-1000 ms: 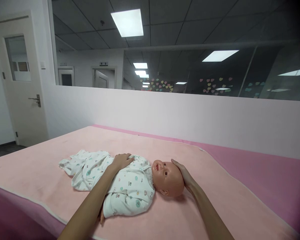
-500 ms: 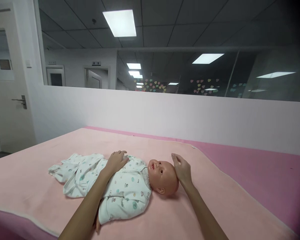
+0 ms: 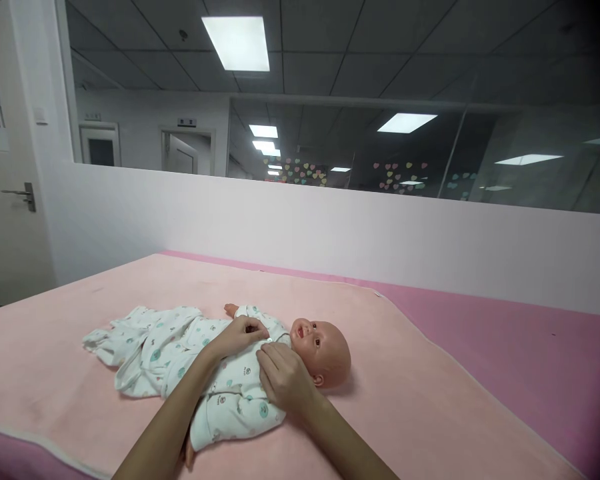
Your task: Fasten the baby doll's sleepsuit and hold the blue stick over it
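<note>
A baby doll [image 3: 325, 347] lies on its back, head to the right, dressed in a white printed top [image 3: 230, 400] and matching trousers [image 3: 153, 347]. My left hand [image 3: 240, 335] rests on the doll's chest, thumb and fingers pinched on the front of the top. Close beside it, my right hand [image 3: 287, 377] bends over the upper chest below the chin, its fingers closed on the cloth near the neckline. A small white bit of the top's edge shows between the two hands. The exact grip of the right fingertips is partly hidden.
A peach-pink mat [image 3: 420, 413] lies under the doll, over a darker pink surface [image 3: 505, 333]. Behind stands a low white wall [image 3: 330, 227] with a window above it. A door [image 3: 10, 200] is at the left.
My right hand has moved left from the doll's head to its upper chest. My left hand has shifted slightly and its fingers have closed into a pinch. The view has shifted slightly.
</note>
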`<action>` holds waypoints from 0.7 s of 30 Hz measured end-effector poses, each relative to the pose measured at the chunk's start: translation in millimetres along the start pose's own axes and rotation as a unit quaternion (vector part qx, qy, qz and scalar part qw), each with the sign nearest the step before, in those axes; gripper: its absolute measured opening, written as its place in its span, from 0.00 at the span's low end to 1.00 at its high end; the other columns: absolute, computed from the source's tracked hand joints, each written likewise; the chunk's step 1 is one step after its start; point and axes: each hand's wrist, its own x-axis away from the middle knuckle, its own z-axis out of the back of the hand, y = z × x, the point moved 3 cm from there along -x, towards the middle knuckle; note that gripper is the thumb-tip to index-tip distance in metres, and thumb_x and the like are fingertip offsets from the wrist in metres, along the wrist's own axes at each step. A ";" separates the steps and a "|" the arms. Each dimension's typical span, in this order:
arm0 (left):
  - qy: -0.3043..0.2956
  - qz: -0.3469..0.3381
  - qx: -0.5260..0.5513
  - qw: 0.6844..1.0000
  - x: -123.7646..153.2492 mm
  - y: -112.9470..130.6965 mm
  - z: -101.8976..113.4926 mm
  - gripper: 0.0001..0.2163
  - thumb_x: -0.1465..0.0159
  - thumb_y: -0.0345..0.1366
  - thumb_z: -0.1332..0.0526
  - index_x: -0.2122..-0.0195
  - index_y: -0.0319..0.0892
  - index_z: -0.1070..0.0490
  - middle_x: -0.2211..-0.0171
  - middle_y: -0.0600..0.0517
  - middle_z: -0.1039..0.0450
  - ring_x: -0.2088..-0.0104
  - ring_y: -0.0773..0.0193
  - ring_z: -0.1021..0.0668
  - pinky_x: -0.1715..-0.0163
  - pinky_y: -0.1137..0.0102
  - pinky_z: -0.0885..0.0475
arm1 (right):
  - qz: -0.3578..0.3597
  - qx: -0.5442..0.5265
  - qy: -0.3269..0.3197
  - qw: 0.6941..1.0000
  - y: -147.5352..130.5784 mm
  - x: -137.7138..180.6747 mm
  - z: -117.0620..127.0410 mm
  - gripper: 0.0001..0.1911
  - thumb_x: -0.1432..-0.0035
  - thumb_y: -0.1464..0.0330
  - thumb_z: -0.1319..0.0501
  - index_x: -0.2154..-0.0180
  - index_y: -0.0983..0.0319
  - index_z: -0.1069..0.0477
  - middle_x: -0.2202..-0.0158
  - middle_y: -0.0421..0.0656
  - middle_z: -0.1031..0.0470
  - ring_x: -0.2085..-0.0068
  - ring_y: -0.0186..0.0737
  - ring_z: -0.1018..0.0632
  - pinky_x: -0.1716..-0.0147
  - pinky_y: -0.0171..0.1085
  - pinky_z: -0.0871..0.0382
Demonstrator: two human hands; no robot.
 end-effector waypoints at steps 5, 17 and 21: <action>-0.044 -0.012 -0.022 0.999 2.6 3.7 2.7 0.12 0.47 0.41 0.41 0.65 0.41 0.25 0.66 0.51 0.27 0.65 0.65 0.29 0.65 0.73 0.35 | -0.008 0.029 -0.006 1.000 0.6 3.3 -4.2 0.10 0.47 0.78 0.52 0.73 0.64 0.35 0.76 0.44 0.34 0.73 0.37 0.36 0.74 0.37 0.42; 0.078 0.011 0.161 0.984 1.2 -1.8 10.8 0.18 0.45 0.49 0.45 0.75 0.36 0.34 0.79 0.56 0.43 0.75 0.71 0.40 0.74 0.74 0.45 | -0.116 -0.075 0.026 0.990 5.5 3.1 -6.1 0.11 0.46 0.77 0.52 0.66 0.63 0.33 0.69 0.44 0.30 0.67 0.36 0.31 0.67 0.35 0.36; 0.052 0.019 0.221 0.974 3.3 5.4 9.9 0.18 0.46 0.50 0.43 0.76 0.36 0.35 0.79 0.56 0.42 0.75 0.71 0.39 0.73 0.75 0.45 | -0.199 -0.085 0.006 0.976 9.5 -4.4 -7.6 0.13 0.44 0.76 0.53 0.60 0.63 0.34 0.56 0.46 0.32 0.55 0.38 0.31 0.56 0.38 0.36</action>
